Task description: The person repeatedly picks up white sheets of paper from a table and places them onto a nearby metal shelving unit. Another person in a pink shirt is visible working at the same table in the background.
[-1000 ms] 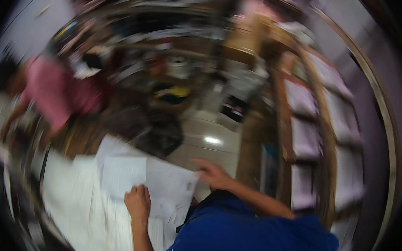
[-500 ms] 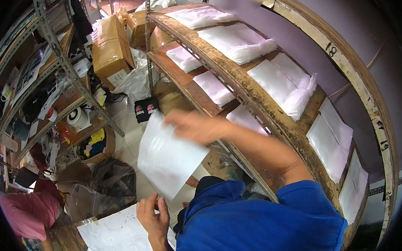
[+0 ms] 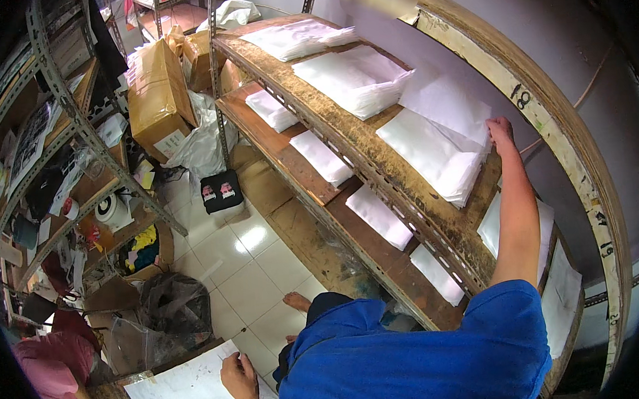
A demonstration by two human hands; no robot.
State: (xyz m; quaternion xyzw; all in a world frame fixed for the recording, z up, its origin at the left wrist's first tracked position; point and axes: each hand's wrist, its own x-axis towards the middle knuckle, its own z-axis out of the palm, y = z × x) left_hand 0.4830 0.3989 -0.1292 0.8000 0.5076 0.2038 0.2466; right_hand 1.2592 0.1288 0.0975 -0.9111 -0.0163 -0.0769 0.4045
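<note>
My right hand [image 3: 500,131] reaches far out over the upper shelf. Its fingers are closed on the edge of a thin white sheet [image 3: 445,104], which slants above a stack of white sheets [image 3: 426,149]. Down at the lower left, my left hand [image 3: 241,383] is loosely bent with its fingers apart and holds nothing that I can see. It is beside a large white paper [image 3: 185,387] with small dark marks, lying on a worn wooden table [image 3: 108,395].
More white stacks lie on the upper shelf [image 3: 350,106] and the lower shelf [image 3: 334,206]. A shelf beam [image 3: 547,90] curves along the right. Cardboard boxes [image 3: 158,99], a black bundle [image 3: 220,191] and a cluttered rack [image 3: 73,112] stand beyond. A person in pink [image 3: 59,362] is at the left.
My right hand has carried the white sheet from above the floor rightward to the upper shelf. My left hand has dropped slightly lower, and the view has shifted a little.
</note>
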